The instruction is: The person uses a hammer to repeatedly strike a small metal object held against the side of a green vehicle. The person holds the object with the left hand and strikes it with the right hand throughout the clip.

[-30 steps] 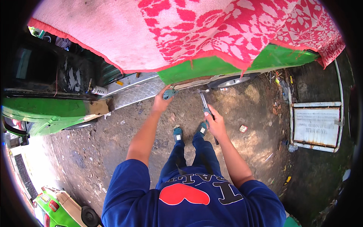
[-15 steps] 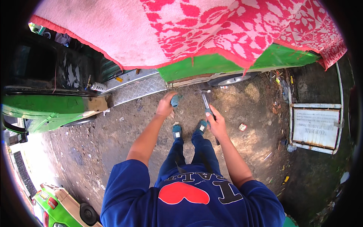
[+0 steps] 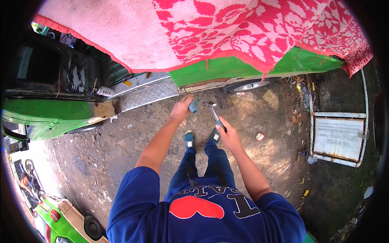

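Near the lower edge of the green vehicle body (image 3: 221, 70), my left hand (image 3: 181, 107) is closed around a teal, cloth-like wrapped thing (image 3: 194, 106) whose end sticks out on the right; whatever the wrapping covers is hidden. My right hand (image 3: 228, 133) grips a hammer (image 3: 215, 115) by its dark handle. Its metal head points away from me and tilts left, a short gap from the teal end. A pink and red patterned cloth (image 3: 202, 36) drapes over the vehicle above both hands.
An open green door (image 3: 52, 119) stands at the left beside a metal tread-plate sill (image 3: 148, 98) and a spray can (image 3: 105, 92). At right is a white-framed sign (image 3: 338, 137). A green car (image 3: 67, 216) is at lower left. Litter dots the dirt ground.
The hammer has swung left and its head is nearer the teal thing. My left hand has shifted slightly right, tilting the wrapped end. Dark shapes, perhaps a motorcycle and rider, appear at far left.
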Demonstrator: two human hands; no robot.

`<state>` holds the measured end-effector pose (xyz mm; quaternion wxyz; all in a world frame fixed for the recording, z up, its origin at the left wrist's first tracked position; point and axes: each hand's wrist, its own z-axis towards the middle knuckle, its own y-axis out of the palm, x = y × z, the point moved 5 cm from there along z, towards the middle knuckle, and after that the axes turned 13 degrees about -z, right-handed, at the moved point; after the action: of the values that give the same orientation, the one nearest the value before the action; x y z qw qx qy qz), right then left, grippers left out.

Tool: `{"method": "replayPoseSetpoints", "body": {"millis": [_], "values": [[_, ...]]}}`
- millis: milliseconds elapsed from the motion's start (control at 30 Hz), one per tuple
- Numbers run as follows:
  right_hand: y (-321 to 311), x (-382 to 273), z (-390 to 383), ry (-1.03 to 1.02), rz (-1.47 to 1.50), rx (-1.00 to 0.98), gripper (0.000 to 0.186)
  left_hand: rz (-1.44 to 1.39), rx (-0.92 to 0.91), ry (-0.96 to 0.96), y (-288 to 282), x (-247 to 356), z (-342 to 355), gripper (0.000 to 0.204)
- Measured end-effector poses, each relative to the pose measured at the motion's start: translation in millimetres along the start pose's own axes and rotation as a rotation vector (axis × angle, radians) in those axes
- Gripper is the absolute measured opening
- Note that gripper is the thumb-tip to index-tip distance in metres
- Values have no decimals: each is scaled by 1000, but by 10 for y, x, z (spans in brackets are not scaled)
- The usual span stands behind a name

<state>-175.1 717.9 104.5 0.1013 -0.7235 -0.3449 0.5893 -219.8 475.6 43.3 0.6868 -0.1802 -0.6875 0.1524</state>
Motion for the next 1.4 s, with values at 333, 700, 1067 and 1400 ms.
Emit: {"method": "replayPoseSetpoints", "body": {"millis": [333, 700, 1067, 1400], "values": [[357, -122, 34, -302, -28, -12, 39, -76, 74, 41, 37, -98, 127, 31], [261, -42, -45, -262, 40, 99, 37, -97, 157, 54, 101, -108, 114, 32], [307, 46, -70, -165, 141, 69, 39, -157, 197, 12, 46, -50, 181, 36], [223, 192, -140, 13, 417, 46, 43, -14, 6, 67, 160, 26, 159, 44]]}}
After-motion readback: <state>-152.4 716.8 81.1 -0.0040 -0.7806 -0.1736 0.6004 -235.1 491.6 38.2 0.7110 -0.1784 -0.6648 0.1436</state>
